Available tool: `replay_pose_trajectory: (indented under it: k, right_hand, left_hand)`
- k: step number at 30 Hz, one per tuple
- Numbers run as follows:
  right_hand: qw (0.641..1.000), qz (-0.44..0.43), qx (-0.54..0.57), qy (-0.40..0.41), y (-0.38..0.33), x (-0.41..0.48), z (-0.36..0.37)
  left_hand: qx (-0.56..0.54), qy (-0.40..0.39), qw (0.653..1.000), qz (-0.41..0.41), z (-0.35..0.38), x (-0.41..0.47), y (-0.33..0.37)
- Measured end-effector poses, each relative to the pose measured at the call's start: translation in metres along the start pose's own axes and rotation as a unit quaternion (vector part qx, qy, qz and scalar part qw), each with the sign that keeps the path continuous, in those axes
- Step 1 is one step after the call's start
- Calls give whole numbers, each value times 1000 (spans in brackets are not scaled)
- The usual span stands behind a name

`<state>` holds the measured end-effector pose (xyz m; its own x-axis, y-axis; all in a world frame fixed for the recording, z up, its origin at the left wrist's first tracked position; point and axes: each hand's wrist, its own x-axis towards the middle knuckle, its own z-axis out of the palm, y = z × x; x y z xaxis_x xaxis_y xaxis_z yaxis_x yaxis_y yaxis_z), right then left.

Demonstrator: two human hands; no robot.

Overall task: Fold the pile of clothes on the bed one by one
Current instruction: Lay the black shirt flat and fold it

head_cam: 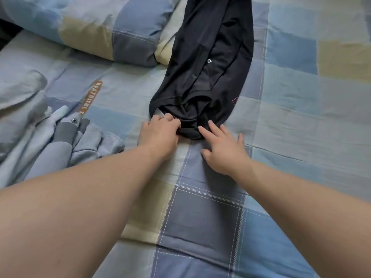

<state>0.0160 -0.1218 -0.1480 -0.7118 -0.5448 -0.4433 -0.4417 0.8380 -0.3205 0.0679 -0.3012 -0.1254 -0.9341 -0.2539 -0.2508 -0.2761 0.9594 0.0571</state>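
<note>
At the near end of the black garment (206, 67), the left hand (160, 133) grips the bunched hem, fingers curled. The right hand (222, 145) holds nothing, fingers spread, tips touching the hem. The garment lies lengthwise on the patchwork bedsheet (200, 207); grey-blue clothes (60, 141) lie left of it.

Sheet (301, 109): patchwork of blue, grey and cream squares.
Duvet (96, 31): same patchwork, bunched far left.
Label (91, 97): brown lettered strip on the sheet.
</note>
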Motion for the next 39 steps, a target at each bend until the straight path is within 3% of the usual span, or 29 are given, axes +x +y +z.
replay_pose_trajectory:
  k: [3, 6, 10, 14, 21, 28, 30, 33, 39]
  right_hand:
    - [999, 10, 19, -43, -2, -5, -21]
    - [991, 24, 125, -51, -11, -30, -53]
    - [980, 44, 191, 28, -40, -79, -129]
    - [956, 51, 279, 72, -74, -146, -220]
    - [950, 72, 296, 62, -106, -313, -370]
    - [929, 7, 361, 87, -122, -460, -455]
    - [918, -11, 375, 126, -123, -495, -474]
    - [898, -45, 393, 192, -127, -541, -518]
    - [819, -98, 483, 293, -132, -608, -627]
  left_hand:
    - [-131, -71, 989, 11, -17, -9, 1]
    - [-314, -155, 936, 29, -57, -28, 6]
    - [-468, -154, 870, 28, -157, -66, 25]
    - [-532, -155, 830, 55, -278, -109, 50]
    - [-644, -61, 757, 93, -504, -224, 111]
    - [-695, 56, 705, 130, -659, -318, 181]
    - [-686, 95, 708, 138, -680, -334, 193]
    - [-633, 146, 747, 141, -697, -355, 206]
    - [-500, 139, 834, 189, -744, -404, 225]
